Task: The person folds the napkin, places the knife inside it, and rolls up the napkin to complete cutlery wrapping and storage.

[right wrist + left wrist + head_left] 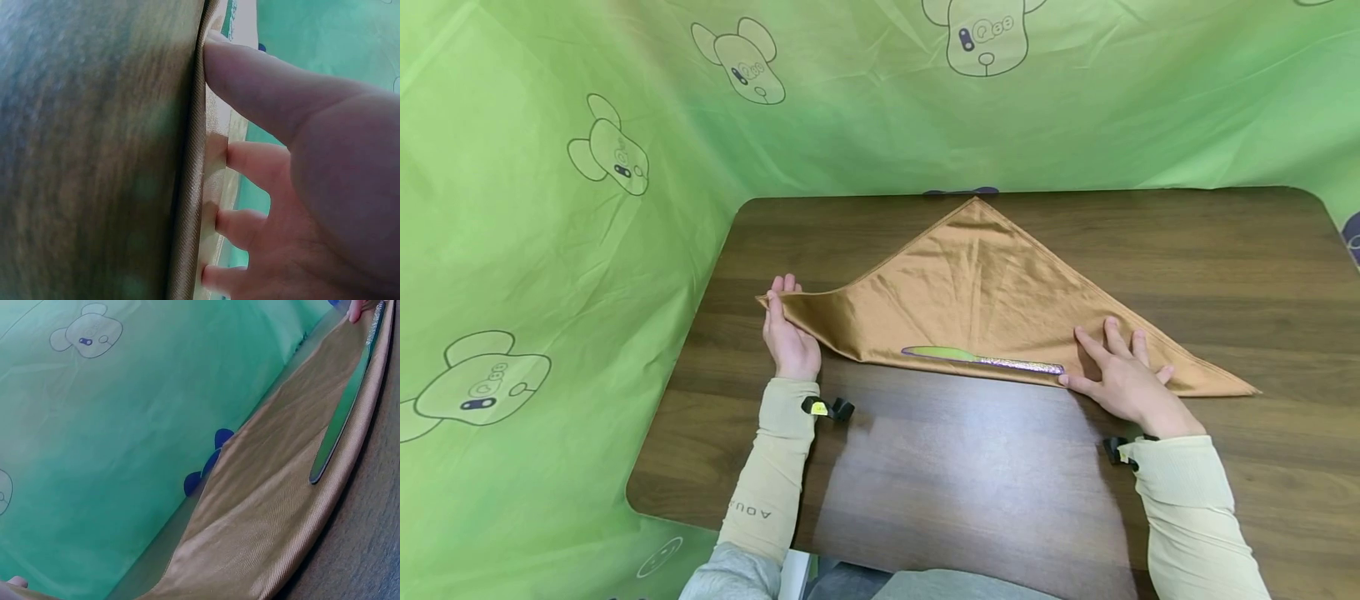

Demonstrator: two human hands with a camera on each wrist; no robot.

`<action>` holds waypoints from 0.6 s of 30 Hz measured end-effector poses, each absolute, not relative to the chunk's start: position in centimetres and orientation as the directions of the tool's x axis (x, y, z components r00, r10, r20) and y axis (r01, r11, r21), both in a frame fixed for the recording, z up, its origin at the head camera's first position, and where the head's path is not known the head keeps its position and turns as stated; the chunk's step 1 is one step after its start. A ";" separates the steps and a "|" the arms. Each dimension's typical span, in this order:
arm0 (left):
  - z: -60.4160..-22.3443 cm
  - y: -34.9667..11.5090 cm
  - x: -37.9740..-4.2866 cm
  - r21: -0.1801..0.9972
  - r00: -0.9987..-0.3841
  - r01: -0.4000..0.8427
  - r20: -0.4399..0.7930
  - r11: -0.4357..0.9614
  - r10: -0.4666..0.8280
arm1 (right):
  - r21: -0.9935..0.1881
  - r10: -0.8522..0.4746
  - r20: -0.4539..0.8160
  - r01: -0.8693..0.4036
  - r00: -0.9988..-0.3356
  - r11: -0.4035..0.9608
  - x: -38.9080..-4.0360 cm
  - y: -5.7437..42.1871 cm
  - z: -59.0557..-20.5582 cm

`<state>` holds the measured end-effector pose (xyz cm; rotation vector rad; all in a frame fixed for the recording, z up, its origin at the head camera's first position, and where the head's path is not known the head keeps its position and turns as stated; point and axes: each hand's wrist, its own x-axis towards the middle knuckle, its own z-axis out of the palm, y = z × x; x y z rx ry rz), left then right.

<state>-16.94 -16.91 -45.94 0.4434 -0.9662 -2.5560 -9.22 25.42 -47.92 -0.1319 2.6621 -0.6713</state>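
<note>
A golden-brown satin cloth napkin [955, 283], folded into a triangle, lies with its peak at the far side. My left hand [792, 340] pinches its left corner between thumb and fingers, and that end is raised off the table. Along the folded near edge lies a table knife [981, 359], its shiny blade to the left and its patterned handle to the right. My right hand [1123, 379] presses the napkin's right part with spread fingers. Its thumb [250, 75] is at the fold, close to the handle's end. In the left wrist view the knife [340, 422] rests on the napkin.
The brown wooden table [970, 467] has rounded corners. Green cloth [850, 108] printed with cartoon heads hangs along the back and left side. The person sits at the near edge.
</note>
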 end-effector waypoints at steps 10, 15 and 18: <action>-45.8 -16.0 -16.7 0.732 -0.898 0.201 -0.128 -0.651 -0.420 | -0.473 -0.184 -0.349 0.003 -0.919 0.881 -9.2 25.4 -47.9; -45.8 -15.3 -16.6 0.779 -0.891 0.221 -0.083 -0.587 -0.446 | -0.469 -0.180 -0.352 0.007 -0.919 0.883 -9.2 25.4 -47.9; -45.7 -14.9 -16.5 0.795 -0.888 0.243 -0.048 -0.555 -0.458 | -0.466 -0.178 -0.354 0.009 -0.918 0.885 -9.2 25.3 -47.8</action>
